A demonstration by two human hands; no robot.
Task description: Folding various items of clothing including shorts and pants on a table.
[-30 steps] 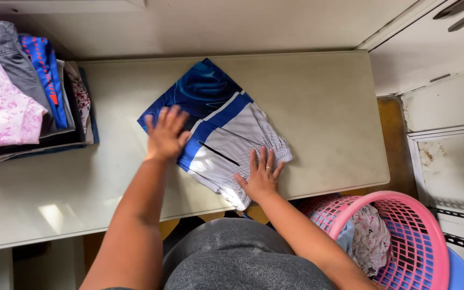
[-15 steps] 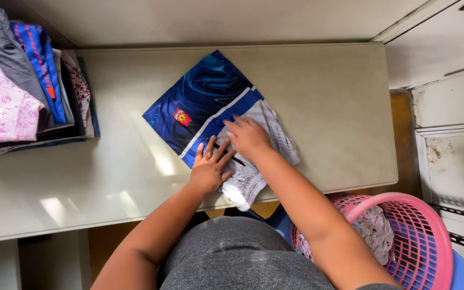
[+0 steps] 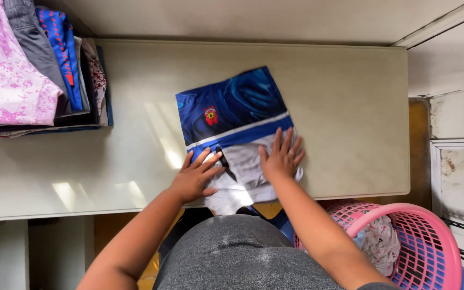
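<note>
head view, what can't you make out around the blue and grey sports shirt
- Blue and grey sports shirt: the grey near part lies under the left hand and right hand.
- Stack of folded clothes: cut off by the left and top edges.
- Pink plastic laundry basket: cut off by the bottom edge; the right forearm hides part.

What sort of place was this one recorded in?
Probably a home laundry corner. Both hands, left hand and right hand, press flat on a blue and grey garment on a pale table, beside a stack of folded clothes and a pink laundry basket.
</note>
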